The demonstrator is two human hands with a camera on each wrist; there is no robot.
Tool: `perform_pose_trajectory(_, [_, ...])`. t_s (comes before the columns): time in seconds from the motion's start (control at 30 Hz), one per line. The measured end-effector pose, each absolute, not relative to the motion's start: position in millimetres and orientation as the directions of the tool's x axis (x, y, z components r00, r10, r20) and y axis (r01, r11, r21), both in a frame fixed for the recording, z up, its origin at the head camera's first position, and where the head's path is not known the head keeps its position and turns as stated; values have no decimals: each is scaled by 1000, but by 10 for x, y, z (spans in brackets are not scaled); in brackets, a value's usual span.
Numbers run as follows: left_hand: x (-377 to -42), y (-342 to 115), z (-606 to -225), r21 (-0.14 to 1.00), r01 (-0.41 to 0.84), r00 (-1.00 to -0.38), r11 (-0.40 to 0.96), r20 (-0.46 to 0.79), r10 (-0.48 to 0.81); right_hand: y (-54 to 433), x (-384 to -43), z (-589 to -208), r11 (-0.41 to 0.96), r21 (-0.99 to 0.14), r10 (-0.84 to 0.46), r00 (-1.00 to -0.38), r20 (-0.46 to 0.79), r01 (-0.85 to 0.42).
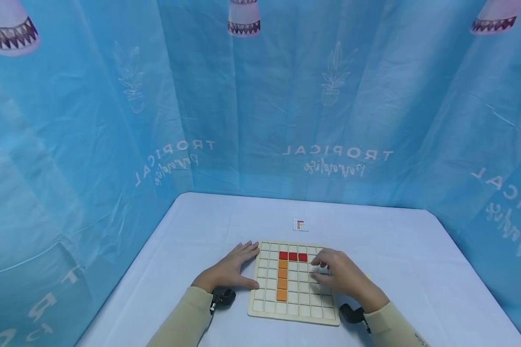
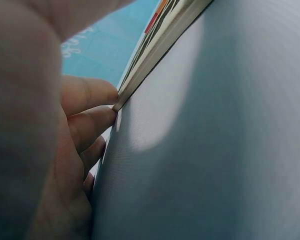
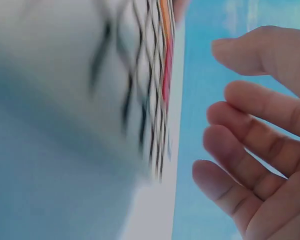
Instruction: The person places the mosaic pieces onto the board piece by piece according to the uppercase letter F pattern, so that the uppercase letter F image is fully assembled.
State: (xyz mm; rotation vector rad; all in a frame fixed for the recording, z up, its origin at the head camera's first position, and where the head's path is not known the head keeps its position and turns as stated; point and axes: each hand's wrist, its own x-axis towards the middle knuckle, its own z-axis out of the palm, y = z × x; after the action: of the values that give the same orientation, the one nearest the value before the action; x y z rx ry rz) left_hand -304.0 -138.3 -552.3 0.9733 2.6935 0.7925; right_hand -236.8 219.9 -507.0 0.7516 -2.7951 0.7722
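Observation:
A pale wooden grid board (image 1: 304,311) lies flat on the table, divided into small squares. Three red tiles (image 1: 293,256) form a row near its far side, and several orange tiles (image 1: 282,273) run in a column toward me from the leftmost red one. My left hand (image 1: 232,267) rests at the board's left side, fingertips and thumb touching its edge. Over the right part of the board hovers my right hand (image 1: 340,273), fingers loosely bent with a gap to the thumb. The right wrist view shows nothing between these fingers (image 3: 225,145).
Beyond the board lies a small card (image 1: 301,224) printed with a red and orange grid pattern. A bit of something yellow (image 1: 367,276) shows beside my right wrist, mostly hidden. Blue curtains (image 1: 260,96) surround the white table (image 1: 226,217) at the back and sides.

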Motion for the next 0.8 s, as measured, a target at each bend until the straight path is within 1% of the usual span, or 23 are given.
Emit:
perform_pose_trajectory(0.1, [-3040,-1378,-5516,540,545,-769,641,18,638,2547,-2406,-5076,775,-467,-338,-904,262,-425])
perform_pose_trajectory(0.17, [-3041,-1379,-5508,541,545,-770,641,19,638,2746,-2416,-5072,793,-487,-288,-929,231,-367])
perform_pose_trajectory(0.33, [-3056,-1381,-5494,541,545,-771,641,24,636,3094,-2403,-5121,807,-543,-216,-972,93,-232])
perform_pose_trajectory(0.47, [-3044,-1374,-5490,554,536,-772,637,17,635,3218,-2377,-5228,800,-578,-193,-981,3,-159])
perform_pose_trajectory(0.53, [-3031,-1373,-5492,558,529,-775,640,9,632,3242,-2372,-5269,796,-586,-196,-981,-8,-154])
perform_pose_trajectory(0.7, [-3014,-1377,-5513,549,519,-786,655,6,618,3235,-2367,-5310,785,-589,-218,-976,26,-191])
perform_pose_trajectory(0.8, [-3012,-1377,-5521,546,525,-785,653,13,619,3205,-2354,-5311,786,-591,-214,-977,17,-182])
